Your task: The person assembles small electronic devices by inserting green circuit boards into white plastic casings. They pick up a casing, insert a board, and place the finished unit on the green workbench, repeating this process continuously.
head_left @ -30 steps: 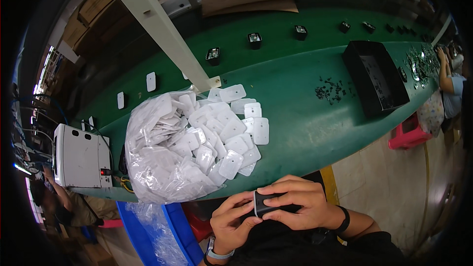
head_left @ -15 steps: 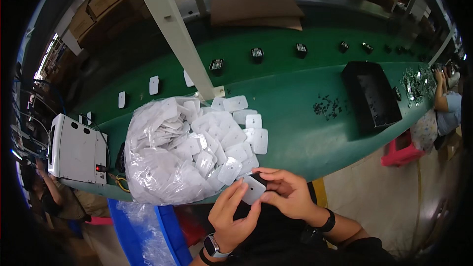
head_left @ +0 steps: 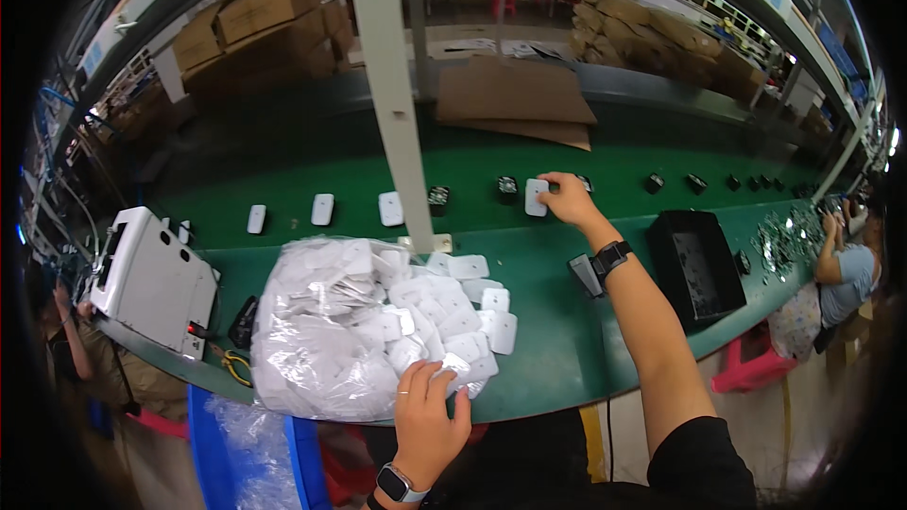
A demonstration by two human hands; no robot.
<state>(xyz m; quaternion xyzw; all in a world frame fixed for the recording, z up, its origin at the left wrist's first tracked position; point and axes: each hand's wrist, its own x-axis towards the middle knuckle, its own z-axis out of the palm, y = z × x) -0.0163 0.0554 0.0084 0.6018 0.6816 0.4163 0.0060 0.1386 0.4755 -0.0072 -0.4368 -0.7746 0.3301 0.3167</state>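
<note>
My right hand [head_left: 570,200] is stretched out over the green belt, its fingers and thumb pinching a white-covered casing [head_left: 537,196] at its right edge. The casing's white face has rounded corners and a small dark hole; the black part behind it is hidden. At the near side of the bench my left hand [head_left: 431,423] is open, its fingertips at the near edge of a heap of loose white cover plates [head_left: 436,310]. These spill out of a clear plastic bag [head_left: 321,359] packed with more of them.
White-covered pieces [head_left: 323,210] and black casings [head_left: 438,199] stand along the belt. A white post [head_left: 389,85] rises beside it. There is a black bin [head_left: 704,269] on the right, a dark wedge-shaped object [head_left: 586,276] near my right wrist, and a white machine [head_left: 156,279] on the left.
My right hand has carried the white-covered casing from in front of me out to the belt. My left hand has let go of it and moved to the heap. The view has tilted up.
</note>
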